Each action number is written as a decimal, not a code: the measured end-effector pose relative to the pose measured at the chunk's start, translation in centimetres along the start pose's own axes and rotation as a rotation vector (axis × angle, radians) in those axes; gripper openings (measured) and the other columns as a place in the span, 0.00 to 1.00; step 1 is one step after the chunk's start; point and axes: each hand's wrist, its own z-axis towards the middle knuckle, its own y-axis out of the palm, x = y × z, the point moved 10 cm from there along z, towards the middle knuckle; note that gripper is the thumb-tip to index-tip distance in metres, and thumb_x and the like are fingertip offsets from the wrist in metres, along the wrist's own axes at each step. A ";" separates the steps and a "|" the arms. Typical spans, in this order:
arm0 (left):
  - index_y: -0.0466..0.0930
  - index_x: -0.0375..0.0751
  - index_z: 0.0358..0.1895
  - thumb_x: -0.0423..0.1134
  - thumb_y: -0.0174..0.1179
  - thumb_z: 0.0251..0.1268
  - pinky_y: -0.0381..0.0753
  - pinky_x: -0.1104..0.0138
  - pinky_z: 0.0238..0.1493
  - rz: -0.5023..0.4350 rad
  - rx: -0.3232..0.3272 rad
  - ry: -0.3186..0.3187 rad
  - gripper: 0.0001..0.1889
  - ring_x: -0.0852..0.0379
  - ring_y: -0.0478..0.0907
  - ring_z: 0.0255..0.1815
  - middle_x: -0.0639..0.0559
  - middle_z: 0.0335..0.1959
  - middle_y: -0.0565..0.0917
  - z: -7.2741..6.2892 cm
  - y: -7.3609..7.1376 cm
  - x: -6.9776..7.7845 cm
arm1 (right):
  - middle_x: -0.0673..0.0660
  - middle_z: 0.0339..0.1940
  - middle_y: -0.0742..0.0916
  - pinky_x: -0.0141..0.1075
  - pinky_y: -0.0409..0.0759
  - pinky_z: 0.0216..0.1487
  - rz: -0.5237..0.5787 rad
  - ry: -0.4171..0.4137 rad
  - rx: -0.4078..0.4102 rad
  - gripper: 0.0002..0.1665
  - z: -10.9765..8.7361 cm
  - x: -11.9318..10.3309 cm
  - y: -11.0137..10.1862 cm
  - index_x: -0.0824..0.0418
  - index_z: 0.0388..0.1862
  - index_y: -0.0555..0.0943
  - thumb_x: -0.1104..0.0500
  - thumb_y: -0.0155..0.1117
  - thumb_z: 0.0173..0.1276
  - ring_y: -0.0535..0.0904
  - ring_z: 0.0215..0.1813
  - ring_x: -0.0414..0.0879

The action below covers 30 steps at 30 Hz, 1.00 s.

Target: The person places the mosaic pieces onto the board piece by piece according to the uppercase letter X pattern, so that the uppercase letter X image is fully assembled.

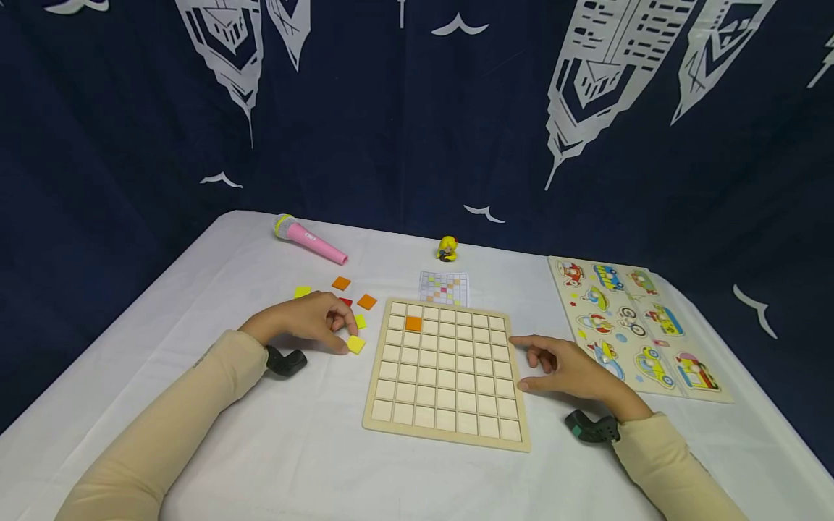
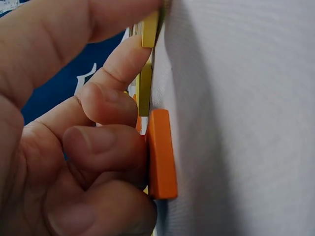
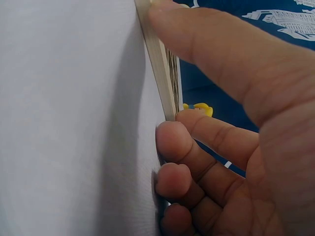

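Note:
My left hand [image 1: 309,320] pinches a yellow square tile [image 1: 355,344] between thumb and index finger, left of a wooden grid board [image 1: 446,435]. In the left wrist view its other fingers curl beside an orange tile [image 2: 162,154] near the cloth. Around this hand lie loose orange tiles [image 1: 367,302], yellow tiles [image 1: 302,291] and a partly hidden red tile [image 1: 346,301]. One orange tile [image 1: 413,323] sits in the board's top row, second cell. My right hand [image 1: 567,369] touches the board's right edge with thumb and index fingertips, its other fingers loosely bent.
Behind the board lies a card with a coloured grid pattern [image 1: 444,288], with a small yellow-haired figurine [image 1: 447,249] beyond it. A pink microphone [image 1: 316,241] lies at the back left. At the right is a picture puzzle board [image 1: 651,383] with vehicles.

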 end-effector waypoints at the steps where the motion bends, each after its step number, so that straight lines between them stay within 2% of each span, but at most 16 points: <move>1: 0.90 0.38 0.42 0.35 0.81 0.55 0.64 0.70 0.34 -0.002 0.001 0.001 0.13 0.60 0.64 0.27 0.57 0.25 0.71 0.0 0.0 0.0 | 0.52 0.36 0.78 0.34 0.71 0.34 -0.001 0.000 0.000 0.40 0.0 0.0 0.0 0.75 0.70 0.78 0.62 0.84 0.63 0.70 0.32 0.41; 10: 0.89 0.39 0.44 0.37 0.79 0.59 0.65 0.69 0.37 -0.001 0.030 0.003 0.13 0.59 0.65 0.29 0.56 0.27 0.73 0.1 -0.3 0.4 | 0.52 0.36 0.78 0.34 0.71 0.34 -0.009 0.009 0.005 0.40 -0.1 0.1 0.0 0.74 0.71 0.78 0.61 0.84 0.63 0.70 0.32 0.41; 22: 0.88 0.39 0.47 0.38 0.78 0.60 0.66 0.70 0.30 0.011 0.267 0.038 0.14 0.60 0.66 0.23 0.57 0.23 0.70 0.2 -2.0 2.2 | 0.52 0.36 0.78 0.34 0.71 0.35 -0.012 0.026 0.005 0.40 -0.1 0.1 -0.2 0.73 0.70 0.79 0.60 0.85 0.63 0.70 0.32 0.41; 26: 0.89 0.41 0.48 0.39 0.79 0.60 0.68 0.71 0.23 -0.001 0.306 0.038 0.15 0.60 0.65 0.17 0.57 0.24 0.69 0.2 -2.1 2.7 | 0.53 0.36 0.78 0.34 0.70 0.35 -0.008 0.030 0.003 0.40 -0.1 0.1 -0.2 0.73 0.71 0.78 0.60 0.84 0.63 0.70 0.33 0.41; 30: 0.89 0.42 0.48 0.40 0.79 0.59 0.68 0.70 0.19 -0.011 0.333 0.028 0.16 0.60 0.63 0.16 0.57 0.23 0.68 0.2 -2.0 3.2 | 0.52 0.36 0.78 0.34 0.70 0.35 -0.006 0.030 -0.002 0.40 0.0 0.1 -0.1 0.73 0.71 0.78 0.60 0.84 0.64 0.70 0.33 0.41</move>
